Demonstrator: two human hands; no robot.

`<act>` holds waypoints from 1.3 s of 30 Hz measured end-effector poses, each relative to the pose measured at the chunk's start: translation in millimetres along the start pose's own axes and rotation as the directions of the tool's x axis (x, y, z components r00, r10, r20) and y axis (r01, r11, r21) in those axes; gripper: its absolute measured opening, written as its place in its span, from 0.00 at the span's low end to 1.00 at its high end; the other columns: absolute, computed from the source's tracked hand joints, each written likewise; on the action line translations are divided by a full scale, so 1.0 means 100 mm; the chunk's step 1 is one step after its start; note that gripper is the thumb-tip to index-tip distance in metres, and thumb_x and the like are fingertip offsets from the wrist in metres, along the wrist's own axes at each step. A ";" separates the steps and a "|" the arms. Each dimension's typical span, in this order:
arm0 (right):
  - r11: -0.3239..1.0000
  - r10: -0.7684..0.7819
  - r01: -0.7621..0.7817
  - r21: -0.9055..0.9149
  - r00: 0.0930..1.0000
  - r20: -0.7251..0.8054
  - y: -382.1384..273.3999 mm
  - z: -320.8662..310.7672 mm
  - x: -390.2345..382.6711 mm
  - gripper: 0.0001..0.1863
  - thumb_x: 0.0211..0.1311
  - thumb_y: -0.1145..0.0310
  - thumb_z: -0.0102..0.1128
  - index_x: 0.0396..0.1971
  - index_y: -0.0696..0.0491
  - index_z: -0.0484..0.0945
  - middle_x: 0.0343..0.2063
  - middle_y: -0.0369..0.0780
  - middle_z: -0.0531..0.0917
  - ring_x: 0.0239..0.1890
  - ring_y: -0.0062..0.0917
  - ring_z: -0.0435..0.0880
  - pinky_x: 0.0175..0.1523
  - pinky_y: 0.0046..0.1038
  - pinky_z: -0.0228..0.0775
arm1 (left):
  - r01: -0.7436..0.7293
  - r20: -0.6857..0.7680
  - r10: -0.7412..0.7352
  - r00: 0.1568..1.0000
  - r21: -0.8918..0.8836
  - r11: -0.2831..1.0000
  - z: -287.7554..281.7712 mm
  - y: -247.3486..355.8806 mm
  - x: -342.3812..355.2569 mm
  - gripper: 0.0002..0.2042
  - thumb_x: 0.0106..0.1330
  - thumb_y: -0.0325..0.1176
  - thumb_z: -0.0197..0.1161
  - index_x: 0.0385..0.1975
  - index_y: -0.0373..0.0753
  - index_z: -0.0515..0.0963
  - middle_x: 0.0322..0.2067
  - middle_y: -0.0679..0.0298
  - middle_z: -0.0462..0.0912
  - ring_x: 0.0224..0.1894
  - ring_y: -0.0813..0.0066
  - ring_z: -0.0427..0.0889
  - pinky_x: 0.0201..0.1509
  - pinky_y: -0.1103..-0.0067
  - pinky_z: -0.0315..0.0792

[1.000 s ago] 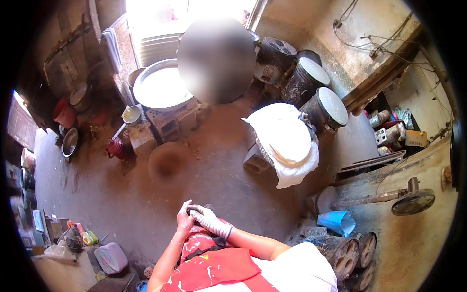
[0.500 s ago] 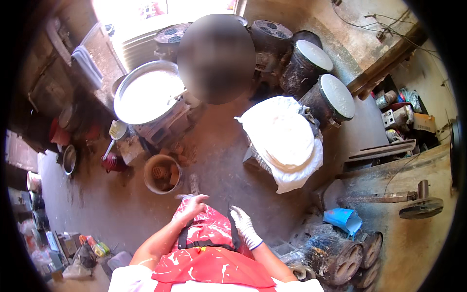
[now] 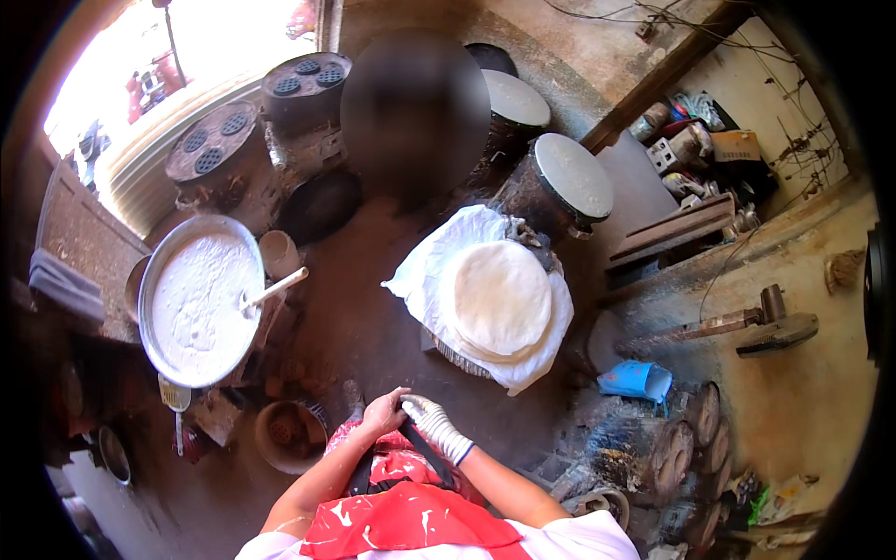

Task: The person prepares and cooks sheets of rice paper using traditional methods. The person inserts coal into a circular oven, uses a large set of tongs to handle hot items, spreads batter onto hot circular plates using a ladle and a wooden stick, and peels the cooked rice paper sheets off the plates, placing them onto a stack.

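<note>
My bare left hand (image 3: pixel 385 413) is closed, its fingertips against the fingers of my right hand (image 3: pixel 434 427), which wears a white striped glove. The gloved fingers are bent inward and pressed together. What sits between the hands, if anything, is hidden. Both are just above my red, white-splashed apron (image 3: pixel 411 518), beside a black strap (image 3: pixel 425 450). Ahead to the right, a stack of thin white round sheets (image 3: pixel 501 297) lies on a white cloth (image 3: pixel 417 271). At left, a wide metal basin (image 3: pixel 149 322) holds thick white batter (image 3: pixel 191 299), with a light-handled utensil (image 3: pixel 278 286) in it.
Drum stoves with holed tops (image 3: pixel 213 147) stand at the back left. Drums with pale round lids (image 3: pixel 574 177) are behind the stack. A round tub (image 3: pixel 266 439) is near my feet at left. Blackened cylinders (image 3: pixel 667 457) and a blue bag (image 3: pixel 635 381) crowd the right. Another person is blurred ahead.
My hands have come together from apart. My left fingers, outstretched before, are now closed. The view has turned right, so the basin and stack appear further left.
</note>
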State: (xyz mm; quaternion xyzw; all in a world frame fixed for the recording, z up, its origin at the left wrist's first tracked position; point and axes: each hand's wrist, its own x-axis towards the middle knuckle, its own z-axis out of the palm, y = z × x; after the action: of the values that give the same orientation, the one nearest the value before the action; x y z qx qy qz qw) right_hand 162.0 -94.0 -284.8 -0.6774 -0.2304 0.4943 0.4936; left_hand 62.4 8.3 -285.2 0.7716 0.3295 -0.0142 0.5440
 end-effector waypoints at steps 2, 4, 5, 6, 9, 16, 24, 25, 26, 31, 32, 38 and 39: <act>0.997 -0.040 0.042 0.065 0.999 -0.021 -0.32 -0.06 0.13 0.12 0.62 0.73 0.49 0.43 0.59 0.75 0.39 0.38 0.79 0.42 0.21 0.76 0.51 0.22 0.67 | -0.108 -0.039 0.102 0.994 -0.197 0.975 -0.09 0.03 0.21 0.25 0.50 0.32 0.59 0.52 0.43 0.68 0.31 0.54 0.80 0.37 0.63 0.80 0.42 0.74 0.72; 0.994 -0.099 0.101 0.039 0.994 -0.037 -0.64 -0.07 0.26 0.12 0.62 0.73 0.50 0.43 0.58 0.75 0.38 0.37 0.79 0.41 0.20 0.76 0.50 0.22 0.67 | -0.235 -0.152 0.193 0.969 -0.347 0.908 -0.15 0.04 0.42 0.24 0.52 0.34 0.60 0.52 0.43 0.69 0.31 0.55 0.80 0.36 0.65 0.81 0.41 0.76 0.72; 0.994 -0.098 0.100 0.052 0.994 -0.047 -0.64 -0.05 0.33 0.12 0.62 0.73 0.50 0.43 0.58 0.75 0.38 0.37 0.79 0.41 0.20 0.76 0.50 0.21 0.67 | -0.199 -0.154 0.158 0.975 -0.301 0.933 -0.19 0.02 0.49 0.23 0.52 0.35 0.60 0.51 0.43 0.69 0.31 0.56 0.81 0.36 0.65 0.81 0.41 0.76 0.72; 0.993 -0.093 0.097 0.062 0.993 -0.070 -0.56 -0.08 0.41 0.12 0.62 0.73 0.50 0.43 0.58 0.75 0.38 0.37 0.79 0.41 0.20 0.76 0.50 0.21 0.67 | -0.165 -0.147 0.130 0.981 -0.259 0.952 -0.17 0.04 0.58 0.22 0.53 0.35 0.60 0.50 0.44 0.70 0.31 0.56 0.81 0.36 0.65 0.81 0.41 0.76 0.72; 0.983 -0.072 0.082 0.165 0.995 -0.064 -0.13 -0.17 0.67 0.12 0.62 0.73 0.50 0.45 0.59 0.74 0.41 0.37 0.78 0.43 0.19 0.75 0.51 0.20 0.67 | -0.038 -0.103 0.038 0.994 -0.001 0.999 -0.30 0.28 0.72 0.16 0.55 0.41 0.59 0.44 0.49 0.75 0.33 0.56 0.81 0.38 0.59 0.80 0.40 0.71 0.72; 0.939 -0.252 0.263 -0.219 0.964 0.081 -0.25 -0.39 1.12 0.15 0.60 0.74 0.50 0.47 0.58 0.72 0.46 0.41 0.76 0.50 0.27 0.72 0.58 0.26 0.61 | 0.040 -0.166 0.013 0.986 0.316 0.948 -0.44 0.31 1.22 0.20 0.47 0.39 0.62 0.43 0.47 0.76 0.35 0.55 0.81 0.40 0.57 0.79 0.42 0.69 0.72; 0.925 0.181 -0.197 0.325 0.980 0.079 -0.66 -1.05 1.30 0.10 0.62 0.73 0.50 0.40 0.56 0.78 0.35 0.35 0.81 0.37 0.15 0.77 0.43 0.19 0.70 | -0.034 -0.015 0.039 0.999 0.257 0.966 -0.53 0.96 1.58 0.18 0.52 0.29 0.54 0.45 0.48 0.74 0.33 0.57 0.81 0.37 0.56 0.79 0.39 0.67 0.72; 0.995 0.083 -0.083 0.058 0.997 0.004 -0.66 -1.13 1.42 0.11 0.62 0.71 0.51 0.41 0.57 0.77 0.36 0.36 0.81 0.37 0.17 0.78 0.44 0.20 0.70 | -0.269 -0.103 0.295 0.950 0.207 0.941 -0.52 1.00 1.63 0.22 0.49 0.27 0.54 0.49 0.47 0.71 0.41 0.55 0.78 0.42 0.56 0.77 0.44 0.68 0.72; 0.997 0.012 -0.012 -0.072 1.000 0.007 -0.65 -1.18 1.51 0.12 0.61 0.69 0.51 0.41 0.57 0.77 0.35 0.38 0.82 0.37 0.19 0.78 0.44 0.22 0.69 | -0.247 -0.098 0.266 0.959 0.174 0.953 -0.49 1.08 1.66 0.24 0.49 0.27 0.54 0.50 0.46 0.70 0.43 0.55 0.77 0.44 0.56 0.77 0.45 0.69 0.71; 0.960 -0.026 0.057 -0.274 0.993 0.116 -0.79 -0.98 1.83 0.17 0.60 0.59 0.48 0.37 0.57 0.76 0.35 0.49 0.80 0.37 0.40 0.79 0.43 0.35 0.69 | -0.020 -0.125 0.087 0.988 0.461 0.887 -0.44 0.82 1.87 0.23 0.50 0.29 0.55 0.50 0.44 0.68 0.38 0.54 0.79 0.40 0.57 0.78 0.40 0.66 0.73; 0.940 -0.036 0.072 -0.332 0.993 0.114 -0.72 -0.93 1.87 0.15 0.61 0.62 0.48 0.37 0.58 0.76 0.34 0.46 0.80 0.36 0.34 0.79 0.43 0.31 0.69 | 0.017 -0.139 0.060 0.988 0.493 0.870 -0.43 0.79 1.88 0.22 0.53 0.30 0.54 0.51 0.43 0.67 0.35 0.53 0.79 0.38 0.56 0.79 0.37 0.66 0.73; 0.967 0.003 0.009 -0.254 0.999 0.045 -0.18 -0.85 2.10 0.15 0.62 0.68 0.46 0.45 0.59 0.72 0.40 0.43 0.79 0.41 0.26 0.75 0.49 0.27 0.67 | 0.000 -0.143 0.080 0.987 0.487 0.873 -0.39 0.72 2.06 0.26 0.53 0.35 0.57 0.55 0.42 0.63 0.35 0.51 0.79 0.37 0.55 0.79 0.38 0.66 0.72; 0.973 -0.017 0.024 -0.230 0.999 0.033 -0.22 -0.85 2.07 0.15 0.62 0.68 0.46 0.46 0.59 0.72 0.41 0.43 0.78 0.42 0.26 0.75 0.50 0.27 0.66 | -0.041 -0.151 0.127 0.980 0.474 0.880 -0.38 0.70 2.05 0.27 0.53 0.36 0.57 0.55 0.42 0.63 0.35 0.51 0.79 0.37 0.55 0.79 0.38 0.66 0.72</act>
State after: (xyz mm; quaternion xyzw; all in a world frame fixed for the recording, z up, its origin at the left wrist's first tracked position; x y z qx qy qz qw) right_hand 326.0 42.9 -354.9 -0.7200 -0.3009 0.4697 0.4129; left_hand 246.8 128.8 -289.7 0.8918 0.3295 -0.0010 0.3100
